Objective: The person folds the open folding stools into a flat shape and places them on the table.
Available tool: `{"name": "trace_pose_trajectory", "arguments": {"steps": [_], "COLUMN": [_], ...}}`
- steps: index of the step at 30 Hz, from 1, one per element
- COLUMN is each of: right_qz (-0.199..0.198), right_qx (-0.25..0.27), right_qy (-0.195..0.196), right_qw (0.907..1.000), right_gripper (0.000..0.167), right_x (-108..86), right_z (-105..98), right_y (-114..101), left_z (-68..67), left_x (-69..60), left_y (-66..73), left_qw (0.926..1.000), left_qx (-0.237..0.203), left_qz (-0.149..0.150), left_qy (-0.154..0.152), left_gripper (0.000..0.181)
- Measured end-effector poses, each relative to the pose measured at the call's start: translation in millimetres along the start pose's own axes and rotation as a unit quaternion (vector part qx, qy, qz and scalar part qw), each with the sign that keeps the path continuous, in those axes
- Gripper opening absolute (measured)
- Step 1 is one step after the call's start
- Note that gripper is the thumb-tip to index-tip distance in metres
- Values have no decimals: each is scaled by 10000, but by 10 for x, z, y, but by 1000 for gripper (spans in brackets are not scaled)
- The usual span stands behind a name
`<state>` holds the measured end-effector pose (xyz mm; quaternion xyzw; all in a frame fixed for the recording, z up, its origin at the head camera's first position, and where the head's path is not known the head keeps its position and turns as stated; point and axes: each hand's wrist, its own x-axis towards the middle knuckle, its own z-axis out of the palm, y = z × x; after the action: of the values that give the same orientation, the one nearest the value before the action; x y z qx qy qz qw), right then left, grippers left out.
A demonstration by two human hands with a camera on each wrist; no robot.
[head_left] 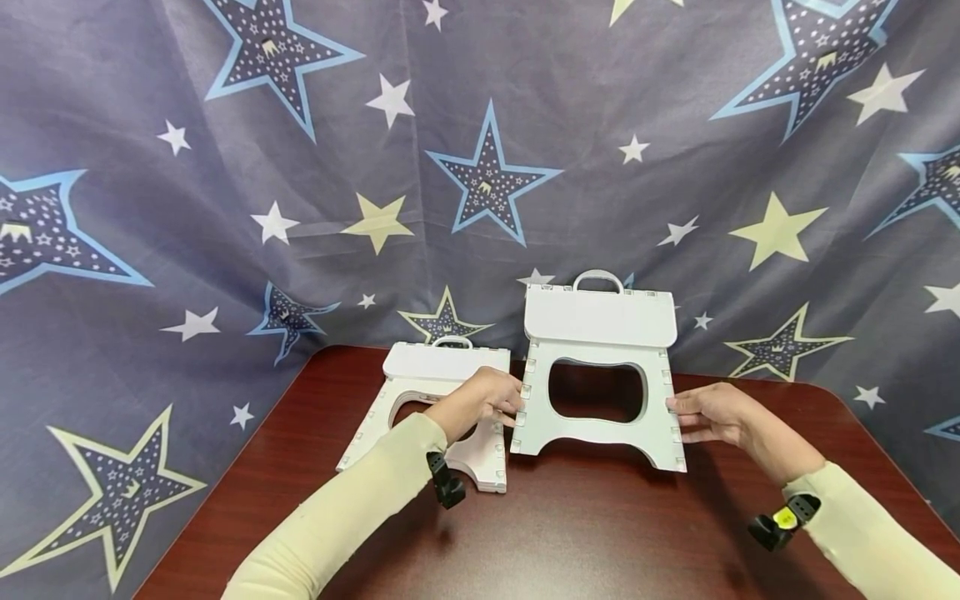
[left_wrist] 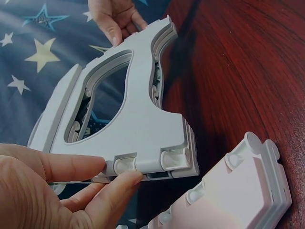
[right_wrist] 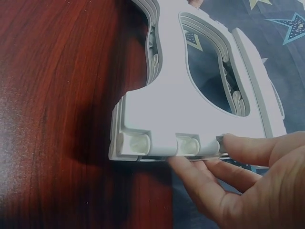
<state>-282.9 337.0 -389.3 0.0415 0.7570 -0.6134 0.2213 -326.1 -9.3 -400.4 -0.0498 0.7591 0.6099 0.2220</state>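
A white folding stool [head_left: 600, 321], folded flat with its carry loop at the top, is held up above the table between both hands. My left hand [head_left: 495, 393] pinches its left side edge, thumb and fingers on the hinge knuckles in the left wrist view. On the opposite edge, my right hand [head_left: 716, 412] grips low on the side, the thumb on the front face and fingers behind in the right wrist view. A second white folding stool [head_left: 431, 362], also folded, lies on the table to the left, partly covered by my left hand and forearm.
The dark red wooden table [head_left: 570, 533] has rounded far corners. Right behind it hangs a grey-blue cloth [head_left: 585, 217] printed with stars. A black wrist camera [head_left: 447, 483] sits on the left wrist, another camera [head_left: 780, 523] on the right.
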Motion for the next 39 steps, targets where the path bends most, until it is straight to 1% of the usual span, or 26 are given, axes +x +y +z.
{"name": "trace_pose_trajectory", "arguments": {"steps": [3,5,7,8,9,10,11,12,16,17,18,19,21,23,24,25,30,36,39], "right_qz": [36,57,82,91,98,107,125,147,241,268,298,336,379,430,447,455,492,578,641], "right_qx": [-24,-56,-83,-103,-122,-136,-141,-141,-139,-131,-125,-113,-117,-107,-112,-125,-213,-276,-298], "right_qy": [34,65,104,119,135,143,152,151,102,94,91,99,71,73,66,58,92,147,166], "right_qw": [10000,9999,9999,9998,9998,9997,9997,9997,9996,9995,9994,9993,9992,9990,9989,9989,9985,9978,9974], "right_gripper": [35,37,37,37,36,35,33,30,20,18,16,16,16,17,18,18,18,17,15], "right_x": [0,4,5,6,6,5,3,1,-8,-9,-10,-8,-5,4,7,10,20,21,20], "right_z": [5,6,8,8,9,9,12,14,26,31,36,41,45,48,47,44,40,44,41], "right_y": [2,3,2,2,3,4,4,6,25,32,39,47,65,79,85,88,77,46,34], "left_z": [-14,-41,-73,-83,-90,-88,-77,-61,11,27,31,33,34,31,25,24,17,16,19], "left_x": [57,428,805,969,1123,1200,1115,986,287,163,83,30,-8,3,37,41,64,63,60], "left_y": [-42,-236,-448,-538,-611,-643,-601,-534,-162,-99,-57,-28,-9,-13,-31,-35,-51,-36,-18], "left_qw": [9999,9999,9999,9998,9997,9996,9997,9998,9986,9983,9982,9980,9978,9978,9978,9978,9981,9979,9974], "left_qx": [117,76,6,-23,-80,-100,-18,81,476,524,540,544,545,502,488,475,408,360,393], "left_qz": [86,101,138,97,44,-41,-66,-84,-236,-249,-274,-314,-364,-415,-443,-455,-447,-528,-582], "left_qy": [54,7,-104,-151,-247,-275,-233,-182,4,9,-13,-48,-85,-89,-92,-85,-96,-128,-131], "left_gripper": [47,47,44,46,43,41,40,39,32,30,30,29,32,36,37,37,38,42,39]}}
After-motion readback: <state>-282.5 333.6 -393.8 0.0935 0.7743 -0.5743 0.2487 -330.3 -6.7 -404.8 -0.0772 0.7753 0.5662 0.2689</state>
